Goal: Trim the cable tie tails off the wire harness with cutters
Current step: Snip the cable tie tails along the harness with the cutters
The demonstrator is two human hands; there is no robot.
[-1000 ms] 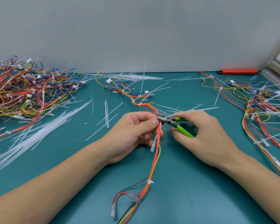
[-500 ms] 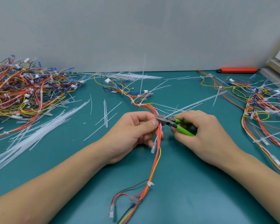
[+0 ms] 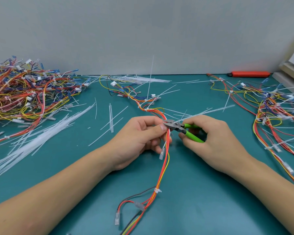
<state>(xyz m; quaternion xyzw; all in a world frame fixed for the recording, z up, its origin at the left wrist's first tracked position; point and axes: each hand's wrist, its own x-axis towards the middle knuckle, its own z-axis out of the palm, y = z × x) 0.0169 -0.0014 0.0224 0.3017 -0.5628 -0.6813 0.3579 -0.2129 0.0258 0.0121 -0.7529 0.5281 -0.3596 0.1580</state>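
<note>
My left hand pinching the red, orange and yellow wire harness mid-counter, my right hand gripping green-handled cutters, nose at the bundle, a blurred white cable tie tail slanting toward the right edge of the teal counter.

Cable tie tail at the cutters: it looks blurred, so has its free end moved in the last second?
Yes. The tail has swung its free end away from the person, toward the orange tool by the wall.

Teal table, plain grey wall
</note>
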